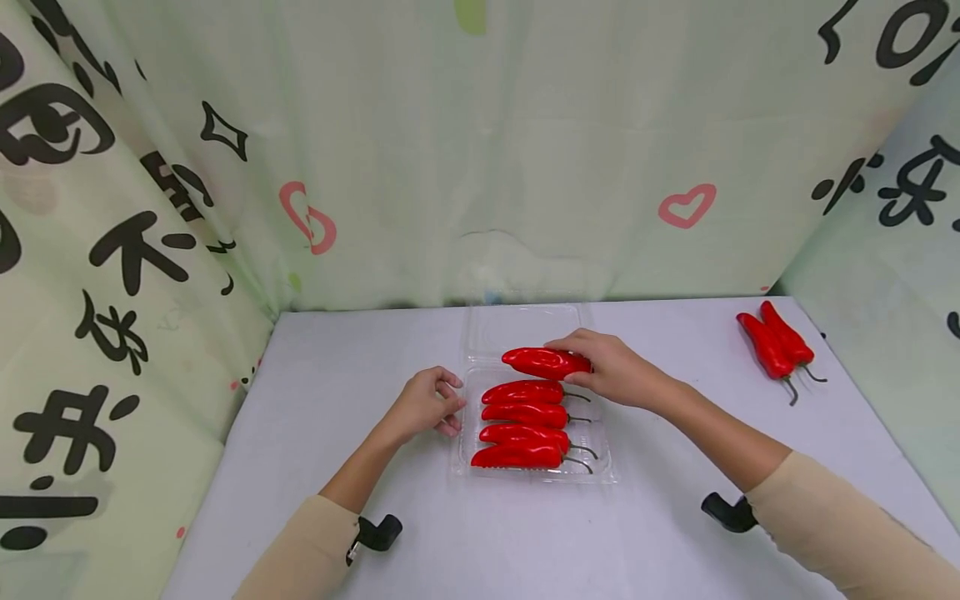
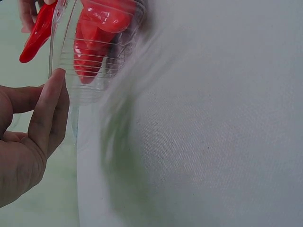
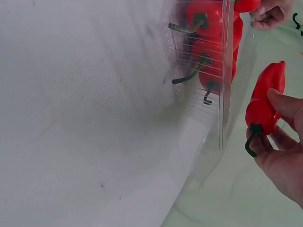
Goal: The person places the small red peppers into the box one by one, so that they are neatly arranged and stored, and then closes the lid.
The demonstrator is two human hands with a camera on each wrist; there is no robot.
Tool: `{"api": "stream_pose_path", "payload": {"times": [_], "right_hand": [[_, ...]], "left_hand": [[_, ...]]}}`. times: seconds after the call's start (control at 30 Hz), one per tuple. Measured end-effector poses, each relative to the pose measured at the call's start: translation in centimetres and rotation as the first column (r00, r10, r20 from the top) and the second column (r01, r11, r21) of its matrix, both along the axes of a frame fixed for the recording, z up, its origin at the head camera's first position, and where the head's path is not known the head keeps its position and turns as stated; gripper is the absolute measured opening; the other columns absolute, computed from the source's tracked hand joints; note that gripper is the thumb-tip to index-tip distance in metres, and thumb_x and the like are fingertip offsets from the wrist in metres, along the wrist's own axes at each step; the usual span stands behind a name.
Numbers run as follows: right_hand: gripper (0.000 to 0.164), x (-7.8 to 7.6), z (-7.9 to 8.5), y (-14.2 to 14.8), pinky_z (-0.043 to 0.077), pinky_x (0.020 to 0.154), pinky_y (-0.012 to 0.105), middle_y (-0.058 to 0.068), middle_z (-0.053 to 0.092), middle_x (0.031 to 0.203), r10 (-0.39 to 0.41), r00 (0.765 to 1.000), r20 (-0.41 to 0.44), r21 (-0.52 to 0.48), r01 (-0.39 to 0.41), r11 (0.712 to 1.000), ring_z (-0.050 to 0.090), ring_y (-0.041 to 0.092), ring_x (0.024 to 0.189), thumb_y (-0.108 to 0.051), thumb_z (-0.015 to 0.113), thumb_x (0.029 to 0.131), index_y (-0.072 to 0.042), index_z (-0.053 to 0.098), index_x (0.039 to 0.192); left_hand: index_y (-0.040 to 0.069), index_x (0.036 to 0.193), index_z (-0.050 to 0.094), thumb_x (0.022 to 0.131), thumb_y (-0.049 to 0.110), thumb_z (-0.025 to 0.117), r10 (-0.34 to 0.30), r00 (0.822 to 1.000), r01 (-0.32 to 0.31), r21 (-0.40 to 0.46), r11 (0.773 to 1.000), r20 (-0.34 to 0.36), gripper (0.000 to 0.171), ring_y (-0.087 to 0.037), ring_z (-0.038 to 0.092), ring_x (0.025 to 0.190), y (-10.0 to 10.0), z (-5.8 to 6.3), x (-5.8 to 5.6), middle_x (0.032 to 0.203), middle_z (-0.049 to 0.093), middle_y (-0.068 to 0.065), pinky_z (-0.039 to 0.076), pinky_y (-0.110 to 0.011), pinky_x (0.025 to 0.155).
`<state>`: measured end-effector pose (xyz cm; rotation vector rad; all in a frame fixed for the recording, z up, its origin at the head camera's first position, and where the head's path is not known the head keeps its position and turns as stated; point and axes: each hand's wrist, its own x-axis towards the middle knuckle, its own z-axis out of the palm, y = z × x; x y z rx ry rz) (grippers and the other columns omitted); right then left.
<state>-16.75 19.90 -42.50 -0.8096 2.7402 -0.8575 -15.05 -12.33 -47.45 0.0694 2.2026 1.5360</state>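
Note:
In my right hand [image 1: 618, 371] a red chili pepper [image 1: 543, 362] is gripped by its stem end, thumb on one side and fingers on the other. It hangs over the far part of a clear plastic box [image 1: 609, 442]. Inside the box several red peppers [image 1: 521, 456] lie in a row, their dark stems pointing right. In the right wrist view the held pepper [image 3: 266, 97] shows a green stem and stands apart from the box wall. My left hand [image 1: 427, 404] is at the box's left side, holding nothing, fingers loosely bent with fingertips right at the rim [image 2: 57, 47].
The box's clear lid [image 1: 525, 329] lies folded back toward the curtain. Two more red peppers [image 1: 776, 342] lie at the right back of the white table [image 1: 360, 350]. A pale green printed curtain [image 1: 487, 167] stands behind and on both sides.

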Motion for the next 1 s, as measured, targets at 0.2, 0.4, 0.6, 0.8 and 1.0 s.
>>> {"api": "stream_pose_path", "payload": {"times": [0.2, 0.4, 0.6, 0.8, 1.0], "right_hand": [[0.052, 0.0, -0.3, -0.9, 0.063, 0.082, 0.030, 0.009, 0.068, 0.123, 0.041, 0.999, -0.006, 0.012, -0.041, 0.999, 0.065, 0.023, 0.107, -0.006, 0.079, 0.089, -0.006, 0.063, 0.138], [0.053, 0.0, -0.4, -1.6, 0.064, 0.081, 0.031, 0.008, 0.069, 0.120, 0.049, 0.998, 0.030, -0.006, -0.049, 0.999, 0.066, 0.023, 0.104, -0.006, 0.080, 0.088, -0.003, 0.061, 0.137], [0.049, 0.0, -0.7, -2.1, 0.064, 0.081, 0.030, 0.007, 0.070, 0.118, 0.043, 0.997, 0.067, -0.003, -0.042, 0.999, 0.066, 0.021, 0.102, -0.007, 0.081, 0.088, -0.003, 0.063, 0.133], [0.047, 0.0, -0.8, -2.6, 0.064, 0.085, 0.035, 0.010, 0.070, 0.120, 0.063, 0.995, 0.074, 0.025, -0.065, 0.998, 0.066, 0.023, 0.105, -0.008, 0.080, 0.089, -0.001, 0.063, 0.132], [0.046, 0.1, -0.9, -2.8, 0.064, 0.084, 0.034, 0.011, 0.068, 0.121, 0.052, 0.995, 0.083, 0.043, -0.055, 0.998, 0.065, 0.023, 0.106, -0.010, 0.080, 0.089, -0.004, 0.066, 0.132]], "left_hand": [[-0.003, 0.120, 0.056, 0.097, 0.002, 0.068, -0.005, 1.000, 0.005, 0.000, 1.000, 0.000, 0.027, -0.019, 0.070, 0.058, 0.0, 0.0, 0.0, 0.091, 0.062, -0.014, 0.063, -0.031, 0.056], [-0.002, 0.120, 0.057, 0.096, 0.003, 0.070, -0.005, 1.000, 0.005, -0.008, 1.000, 0.005, 0.028, -0.019, 0.070, 0.058, 0.0, 0.1, 0.0, 0.091, 0.062, -0.014, 0.063, -0.031, 0.057], [-0.002, 0.121, 0.057, 0.096, 0.003, 0.069, -0.004, 1.000, 0.004, -0.020, 1.000, -0.001, 0.028, -0.019, 0.070, 0.058, 0.0, 0.2, 0.0, 0.091, 0.063, -0.014, 0.063, -0.030, 0.057], [-0.002, 0.121, 0.057, 0.096, 0.004, 0.070, -0.003, 1.000, 0.003, -0.024, 1.000, -0.001, 0.028, -0.019, 0.070, 0.057, 0.1, 0.2, 0.0, 0.091, 0.063, -0.014, 0.063, -0.030, 0.057], [-0.003, 0.120, 0.057, 0.096, 0.003, 0.069, -0.004, 1.000, 0.004, -0.014, 1.000, 0.002, 0.027, -0.019, 0.071, 0.058, 0.0, 0.0, 0.0, 0.092, 0.063, -0.014, 0.063, -0.031, 0.057]]}}
